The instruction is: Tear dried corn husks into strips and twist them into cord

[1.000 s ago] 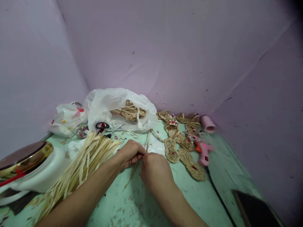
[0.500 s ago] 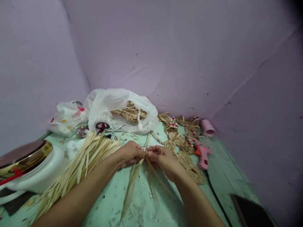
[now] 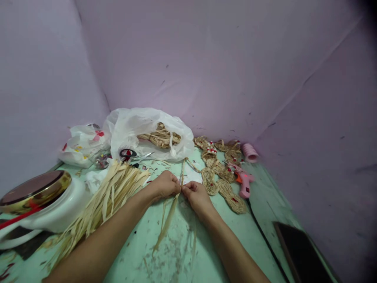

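My left hand [image 3: 165, 184] and my right hand [image 3: 196, 195] meet at the middle of the green table [image 3: 259, 239], both pinched on a thin braid of straw strips [image 3: 182, 173] that runs away toward the plastic bag. Loose ends of the strips [image 3: 166, 226] trail from between the hands toward me. A big bundle of pale straw strips [image 3: 101, 202] lies just left of my left forearm. Coiled straw pieces with red and white beads [image 3: 219, 182] lie right of my right hand.
A white plastic bag [image 3: 132, 131] holding more straw sits at the back. Scissors [image 3: 129, 154] lie before it. A pink glue gun [image 3: 244, 184] with a black cord, a pink spool [image 3: 249, 152], a white pot with a gold lid [image 3: 38, 196] and a dark slab [image 3: 303, 255] surround the hands.
My right hand turned from covering the strips to pinching them beside the left hand. The loose straw ends now hang out toward me. The view shifted slightly.
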`<state>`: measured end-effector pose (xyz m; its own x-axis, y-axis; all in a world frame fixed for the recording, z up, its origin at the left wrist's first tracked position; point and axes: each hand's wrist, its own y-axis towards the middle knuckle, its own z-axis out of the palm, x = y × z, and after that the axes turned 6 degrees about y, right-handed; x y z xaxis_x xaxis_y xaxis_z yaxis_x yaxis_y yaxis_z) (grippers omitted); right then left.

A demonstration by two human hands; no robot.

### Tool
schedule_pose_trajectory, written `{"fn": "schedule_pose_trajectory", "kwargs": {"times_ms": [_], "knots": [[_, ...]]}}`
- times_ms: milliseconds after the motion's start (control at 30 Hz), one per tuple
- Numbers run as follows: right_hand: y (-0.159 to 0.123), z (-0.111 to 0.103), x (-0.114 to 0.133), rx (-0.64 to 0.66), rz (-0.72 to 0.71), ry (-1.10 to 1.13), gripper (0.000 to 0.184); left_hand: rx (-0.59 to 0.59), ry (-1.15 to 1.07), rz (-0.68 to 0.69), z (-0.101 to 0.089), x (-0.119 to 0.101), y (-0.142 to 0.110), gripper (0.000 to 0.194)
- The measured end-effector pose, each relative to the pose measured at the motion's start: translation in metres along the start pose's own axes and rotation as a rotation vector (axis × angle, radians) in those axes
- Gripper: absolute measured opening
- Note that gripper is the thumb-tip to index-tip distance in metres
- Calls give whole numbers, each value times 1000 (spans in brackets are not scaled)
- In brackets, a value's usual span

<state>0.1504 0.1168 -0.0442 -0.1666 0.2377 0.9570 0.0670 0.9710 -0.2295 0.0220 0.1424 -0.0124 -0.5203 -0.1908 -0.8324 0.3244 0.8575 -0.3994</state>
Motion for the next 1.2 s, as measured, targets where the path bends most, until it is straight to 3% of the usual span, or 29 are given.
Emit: {"fn": "schedule_pose_trajectory", "kwargs": {"times_ms": [167, 300, 467, 567, 667, 767, 867, 933, 1000, 1067, 1133, 1200], "knots": [[-7, -1, 10, 38, 74, 143, 9, -72, 285, 76, -4, 0, 1, 11], [-9, -3, 15, 44, 94, 190, 8, -114, 490, 55, -5, -10, -7, 14], [-7, -4, 11, 39, 97, 333, 8, -293, 823, 7, 23, -32, -33, 21], [-7, -4, 8, 40, 113, 438, 10, -286, 930, 41, 43, -40, -48, 26], [-7, -5, 8, 53, 143, 467, 11, -215, 951, 73, 44, -42, -52, 24], [-7, -9, 10, 95, 168, 447, 11, -185, 850, 71, 24, -40, -44, 19], [-7, -13, 13, 180, 192, 422, 15, -348, 545, 1, 5, -33, -29, 23], [-7, -15, 14, 213, 196, 415, 17, -222, 202, -124, 0, -27, -20, 22], [-6, -16, 14, 230, 179, 424, 16, 2, -108, -176, 1, -20, -13, 18], [-4, -16, 11, 244, 151, 412, 15, 150, -301, -184, 3, -15, -10, 13], [-1, -16, 8, 240, 117, 352, 14, 142, -348, -194, 5, -12, -8, 9], [2, -16, 5, 225, 51, 246, 10, 41, -269, -208, 6, -12, -7, 8]]}}
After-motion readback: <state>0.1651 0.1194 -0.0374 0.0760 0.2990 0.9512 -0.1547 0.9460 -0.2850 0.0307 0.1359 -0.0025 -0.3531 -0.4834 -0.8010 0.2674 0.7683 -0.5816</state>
